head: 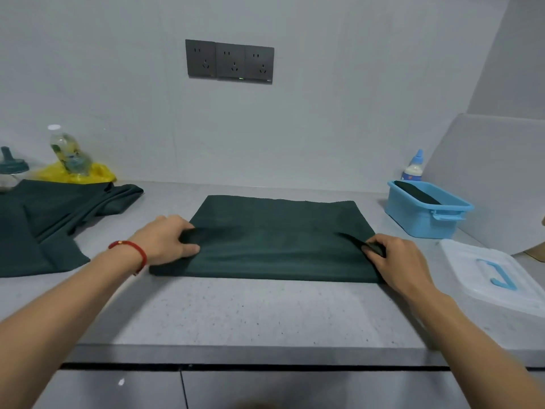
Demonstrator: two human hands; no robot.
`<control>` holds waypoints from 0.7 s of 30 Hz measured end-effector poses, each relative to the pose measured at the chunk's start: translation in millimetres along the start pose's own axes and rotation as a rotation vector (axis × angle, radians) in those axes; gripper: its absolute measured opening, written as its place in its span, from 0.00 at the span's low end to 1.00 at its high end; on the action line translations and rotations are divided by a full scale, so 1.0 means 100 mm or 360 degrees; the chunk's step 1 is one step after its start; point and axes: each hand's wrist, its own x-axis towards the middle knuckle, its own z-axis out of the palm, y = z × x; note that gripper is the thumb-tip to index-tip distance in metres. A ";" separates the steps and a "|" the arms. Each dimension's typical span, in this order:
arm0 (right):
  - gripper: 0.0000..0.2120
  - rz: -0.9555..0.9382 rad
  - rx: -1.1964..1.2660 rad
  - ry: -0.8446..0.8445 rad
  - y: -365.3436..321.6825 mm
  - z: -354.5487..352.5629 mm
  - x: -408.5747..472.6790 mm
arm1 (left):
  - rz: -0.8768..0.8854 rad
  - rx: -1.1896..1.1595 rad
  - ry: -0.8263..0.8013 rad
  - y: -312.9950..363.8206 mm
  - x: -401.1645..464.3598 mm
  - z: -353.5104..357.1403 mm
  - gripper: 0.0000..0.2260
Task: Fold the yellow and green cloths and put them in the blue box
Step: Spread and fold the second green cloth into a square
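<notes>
Fingers of the left hand [168, 239] and right hand [393, 258] each pinch the folded green cloth [277, 240] at its side edges. A second green cloth [53, 222] lies left; one blue box [427, 212] stands right.

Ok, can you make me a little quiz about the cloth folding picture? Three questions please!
1. True or false: both hands are gripping the green cloth on the counter.
2. Where is the blue box? A) left of the cloth B) right of the cloth C) on the floor
3. Fill in: the left hand wears a ___ bracelet at the wrist.

Key
1. True: the left hand pinches the cloth's left edge and the right hand pinches its right edge.
2. B. Something dark already lies in it.
3. Red.
</notes>
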 end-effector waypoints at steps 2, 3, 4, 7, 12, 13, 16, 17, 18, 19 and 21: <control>0.08 0.0035 -0.0069 0.0022 -0.03 0.10 0.17 | -0.0118 -0.0353 0.0007 -0.09 0.25 0.03 0.05; 0.09 0.0051 -0.0095 0.0026 -0.04 0.15 0.28 | -0.0173 -0.0480 0.0023 -0.13 0.39 0.06 0.05; 0.10 0.0079 -0.0119 0.0021 -0.05 0.19 0.38 | -0.0226 -0.0564 0.0049 -0.16 0.51 0.11 0.05; 0.11 0.0163 -0.0208 -0.0014 -0.06 0.29 0.59 | -0.0410 -0.0696 0.0175 -0.20 0.78 0.25 0.06; 0.16 0.0307 -0.0271 -0.0046 0.12 0.39 0.73 | -0.0597 -0.0814 0.0419 -0.36 1.03 0.51 0.11; 0.17 0.0343 -0.0232 -0.0038 0.17 0.38 0.73 | -0.0602 -0.0823 0.0439 -0.40 1.04 0.54 0.12; 0.17 0.0497 0.0005 -0.0050 0.26 0.33 0.73 | -0.0599 -0.0698 0.0485 -0.45 1.09 0.54 0.10; 0.16 0.0527 0.0044 -0.0073 0.28 0.34 0.73 | -0.0588 -0.0617 0.0505 -0.46 1.11 0.56 0.09; 0.16 0.0543 0.0069 -0.0071 0.27 0.33 0.73 | -0.0576 -0.0531 0.0531 -0.45 1.11 0.57 0.09; 0.16 0.0547 0.0091 -0.0048 0.27 0.34 0.74 | -0.0572 -0.0459 0.0552 -0.45 1.11 0.58 0.09; 0.15 0.0529 0.0141 0.0023 0.24 0.35 0.75 | -0.0603 -0.0358 0.0570 -0.46 1.11 0.58 0.11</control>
